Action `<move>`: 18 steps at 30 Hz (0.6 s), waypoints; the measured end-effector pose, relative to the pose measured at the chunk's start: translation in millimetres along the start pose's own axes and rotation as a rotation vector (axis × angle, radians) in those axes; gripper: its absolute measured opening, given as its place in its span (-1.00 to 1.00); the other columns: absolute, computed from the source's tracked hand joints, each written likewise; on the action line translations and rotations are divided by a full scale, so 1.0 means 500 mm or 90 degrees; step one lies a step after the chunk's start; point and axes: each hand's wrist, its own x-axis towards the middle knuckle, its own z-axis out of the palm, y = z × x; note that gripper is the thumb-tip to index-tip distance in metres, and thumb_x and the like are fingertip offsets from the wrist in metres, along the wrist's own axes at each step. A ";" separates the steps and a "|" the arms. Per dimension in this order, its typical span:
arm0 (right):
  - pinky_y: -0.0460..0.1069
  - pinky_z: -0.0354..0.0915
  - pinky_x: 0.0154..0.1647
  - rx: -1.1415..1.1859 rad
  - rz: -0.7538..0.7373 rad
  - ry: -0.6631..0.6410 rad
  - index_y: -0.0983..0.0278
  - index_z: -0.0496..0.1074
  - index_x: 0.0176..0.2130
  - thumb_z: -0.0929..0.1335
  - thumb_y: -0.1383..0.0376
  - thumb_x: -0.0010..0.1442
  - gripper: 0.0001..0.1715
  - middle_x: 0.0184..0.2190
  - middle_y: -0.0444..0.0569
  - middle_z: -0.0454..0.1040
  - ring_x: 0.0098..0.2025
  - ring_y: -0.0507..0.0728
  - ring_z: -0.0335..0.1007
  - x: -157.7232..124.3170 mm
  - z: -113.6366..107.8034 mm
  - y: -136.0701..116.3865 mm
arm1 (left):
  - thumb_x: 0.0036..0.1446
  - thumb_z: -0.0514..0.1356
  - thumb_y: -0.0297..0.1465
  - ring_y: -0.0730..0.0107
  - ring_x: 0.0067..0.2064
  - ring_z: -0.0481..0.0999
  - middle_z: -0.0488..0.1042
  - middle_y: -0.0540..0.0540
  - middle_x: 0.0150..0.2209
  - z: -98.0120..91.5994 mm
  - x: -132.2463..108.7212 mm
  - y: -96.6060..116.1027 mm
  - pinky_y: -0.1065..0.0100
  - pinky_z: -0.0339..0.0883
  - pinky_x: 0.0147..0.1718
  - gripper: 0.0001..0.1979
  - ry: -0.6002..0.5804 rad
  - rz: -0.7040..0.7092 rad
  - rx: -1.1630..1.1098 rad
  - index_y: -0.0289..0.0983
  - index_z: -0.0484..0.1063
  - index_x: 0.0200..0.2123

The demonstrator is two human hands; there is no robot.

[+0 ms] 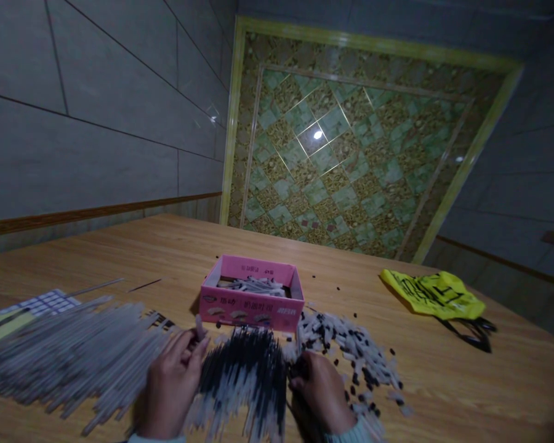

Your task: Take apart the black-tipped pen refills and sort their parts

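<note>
My left hand [174, 383] is closed in a pinch, with a small pale translucent piece [199, 328] upright between thumb and fingertips. Right beside it lies a bundle of thin dark sticks [252, 357] whose near ends look pale. At the far side of that bundle, my right hand [317, 387] has its fingers pressed together; what they hold is dark and blurred. A heap of small translucent and black pieces [346, 338] spreads to the right of this hand. Behind both hands stands an open pink box [252, 309] with pale slender pieces [256, 285] inside.
Many long translucent tubes [83, 351] lie to the left, partly over a checked sheet [55, 304]. One thin dark stick [144, 285] rests behind them. A yellow bag [431, 295] with black straps lies at the right. Tiled walls border the wooden table [341, 271].
</note>
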 end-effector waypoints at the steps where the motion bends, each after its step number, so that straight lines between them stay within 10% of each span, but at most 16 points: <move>1: -0.04 0.09 -0.37 -0.005 -0.006 0.001 0.23 0.47 -0.33 0.35 0.38 -0.14 -0.74 -0.35 0.04 0.55 -0.25 0.22 0.42 -0.002 0.003 -0.004 | 0.07 0.09 -0.23 0.26 -0.33 0.50 0.54 -0.14 -0.30 0.006 -0.002 0.003 0.36 0.32 -0.32 -0.77 -0.014 -0.045 -0.086 -0.24 0.40 -0.28; 7: -0.04 0.11 -0.36 -0.035 -0.022 0.003 0.26 0.46 -0.35 0.29 0.42 -0.10 -0.75 -0.37 0.04 0.54 -0.24 0.21 0.43 -0.009 0.009 -0.018 | -0.07 0.22 -0.16 0.38 -0.51 0.42 0.47 -0.02 -0.55 0.038 -0.009 0.002 0.48 0.21 -0.63 -0.69 -0.137 -0.181 -0.428 -0.29 0.39 -0.37; 18: 0.01 0.19 -0.45 -0.113 -0.055 -0.090 0.28 0.51 -0.48 0.36 0.31 -0.17 -0.85 -0.44 0.13 0.56 -0.34 0.33 0.48 -0.029 -0.020 -0.016 | -0.08 0.25 -0.18 0.49 -0.55 0.35 0.46 -0.01 -0.58 0.037 -0.016 0.018 0.54 0.15 -0.65 -0.70 -0.214 -0.241 -0.464 -0.33 0.42 -0.44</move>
